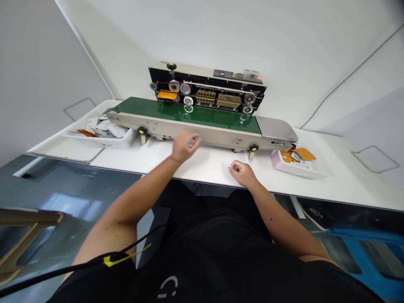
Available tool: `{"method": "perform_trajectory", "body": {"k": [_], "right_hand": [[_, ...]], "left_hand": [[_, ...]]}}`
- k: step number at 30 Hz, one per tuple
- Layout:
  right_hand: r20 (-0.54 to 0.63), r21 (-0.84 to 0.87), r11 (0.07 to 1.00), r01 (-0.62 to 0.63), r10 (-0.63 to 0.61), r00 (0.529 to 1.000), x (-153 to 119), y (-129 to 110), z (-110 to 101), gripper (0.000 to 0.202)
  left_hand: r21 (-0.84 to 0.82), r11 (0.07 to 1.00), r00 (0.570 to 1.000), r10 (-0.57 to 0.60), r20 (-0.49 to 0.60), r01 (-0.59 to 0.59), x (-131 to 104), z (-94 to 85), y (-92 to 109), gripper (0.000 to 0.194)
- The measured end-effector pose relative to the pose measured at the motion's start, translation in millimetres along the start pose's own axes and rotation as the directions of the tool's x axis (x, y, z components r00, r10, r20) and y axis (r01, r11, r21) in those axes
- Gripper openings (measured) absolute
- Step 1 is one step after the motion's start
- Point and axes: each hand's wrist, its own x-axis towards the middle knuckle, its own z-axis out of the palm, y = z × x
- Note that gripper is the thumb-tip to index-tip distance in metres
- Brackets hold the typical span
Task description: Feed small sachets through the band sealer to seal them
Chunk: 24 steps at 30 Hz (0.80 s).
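Note:
A band sealer (205, 90) with a green conveyor belt (208, 118) stands against the back wall. An orange packet (167, 95) is at the rollers on its left part. My left hand (184, 146) hovers in front of the conveyor's side, slightly blurred, its fingers curved and apart from the thumb, with nothing seen in it. Over the white table near its front edge, my right hand (240, 171) is curled into a loose fist, with nothing visible inside. Whether it touches the tabletop I cannot tell.
A white bin (110, 142) of white and orange packets stands left of the conveyor. Another bin (296, 170) with orange packets sits at its right end. Below the table are a blue stool (356, 233) on the right and a brown stool (31, 216) on the left.

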Motion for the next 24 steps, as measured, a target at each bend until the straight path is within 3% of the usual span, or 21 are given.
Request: {"method": "perform_trajectory", "body": {"k": [4,5,7,9,14,19,22,24], "right_hand": [[0.013,0.002,1.000,-0.002,0.002,1.000,0.5,2.0,0.4,0.027],[0.011,0.002,1.000,-0.003,0.003,1.000,0.7,2.2,0.5,0.027],[0.005,-0.002,1.000,-0.003,0.003,1.000,1.1,1.9,0.5,0.026],[0.009,-0.012,1.000,-0.006,0.006,1.000,1.3,0.6,0.4,0.026],[0.018,-0.052,0.999,-0.015,0.016,1.000,1.4,-3.9,0.0,0.026],[0.026,-0.072,0.997,0.001,0.001,1.000,0.6,-5.2,-0.2,0.026],[0.037,-0.067,0.998,0.000,0.003,0.999,-0.3,-4.4,-0.4,0.027],[0.041,-0.062,0.998,-0.003,0.005,0.999,-0.4,-3.5,-0.5,0.027]], "left_hand": [[0.268,0.946,0.931,-0.076,-0.358,0.180,27.5,-82.2,-38.8,0.030],[0.339,0.921,0.925,-0.055,-0.376,0.193,34.9,-100.9,-50.9,0.032],[0.493,0.852,0.955,-0.027,-0.296,0.177,48.0,-131.5,-71.6,0.036],[0.573,0.794,0.970,-0.081,-0.231,0.203,58.6,-151.9,-83.2,0.035],[0.688,0.693,0.975,-0.194,-0.106,0.213,84.1,-170.7,-80.2,0.044],[0.691,0.706,0.975,-0.222,0.007,0.156,116.6,-172.8,-94.1,0.034],[0.648,0.743,0.982,-0.184,-0.042,0.167,136.3,-172.9,-122.4,0.046],[0.568,0.747,0.938,-0.288,-0.191,0.346,146.6,-174.1,-143.8,0.063]]}}
